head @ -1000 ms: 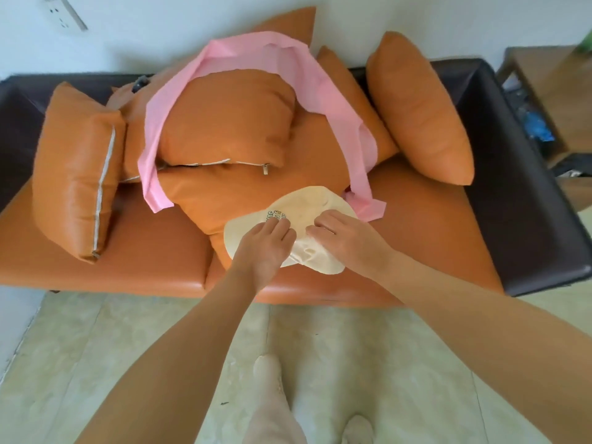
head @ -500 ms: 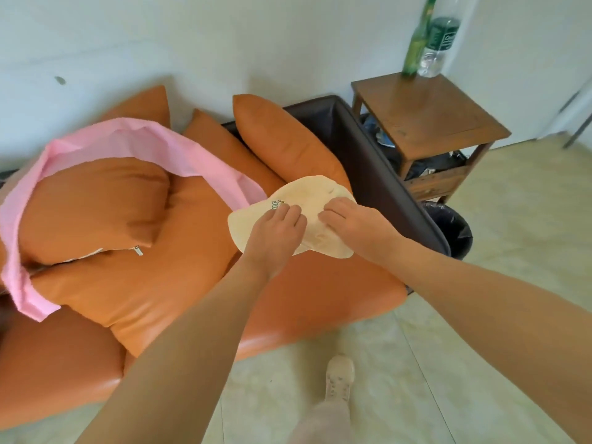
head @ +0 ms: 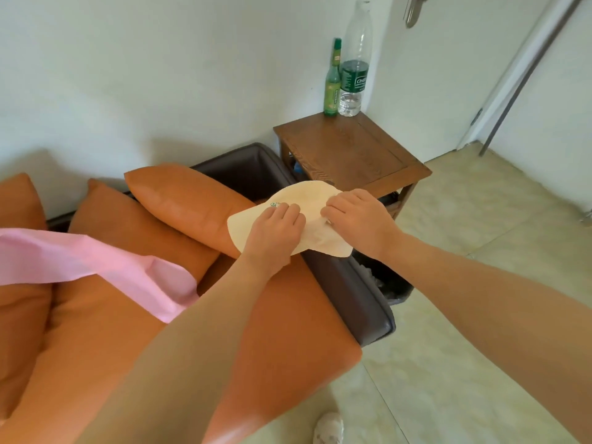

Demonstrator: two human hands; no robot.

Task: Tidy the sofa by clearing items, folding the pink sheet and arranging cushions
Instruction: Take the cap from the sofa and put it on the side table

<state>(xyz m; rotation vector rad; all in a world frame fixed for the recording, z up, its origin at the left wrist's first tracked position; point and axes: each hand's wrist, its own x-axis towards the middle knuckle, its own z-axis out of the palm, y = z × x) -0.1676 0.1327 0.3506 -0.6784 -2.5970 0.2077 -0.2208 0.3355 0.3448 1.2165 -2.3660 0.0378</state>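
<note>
Both hands hold a flat cream cloth bag (head: pixel 307 200) with small green print in the air above the sofa's dark right armrest (head: pixel 349 283). My left hand (head: pixel 275 235) grips its near left part; my right hand (head: pixel 355 219) grips its right edge. The pink sheet (head: pixel 96 264) lies draped over orange cushions at the left. One orange cushion (head: pixel 185 200) leans against the armrest, another (head: pixel 128 229) lies behind the sheet. The orange seat (head: pixel 288 331) is below my forearms.
A brown wooden side table (head: pixel 349 152) stands right of the sofa with a green bottle (head: pixel 332 84) and a clear plastic bottle (head: pixel 354 65) at its back edge. A black bin (head: pixel 384 283) sits between armrest and table. Tiled floor (head: pixel 480 283) spreads to the right. A door frame (head: pixel 525 68) is at far right.
Both hands lifted the cream bag off the sofa and carried it right, over the armrest. My view swung right, bringing the side table and bin into sight.
</note>
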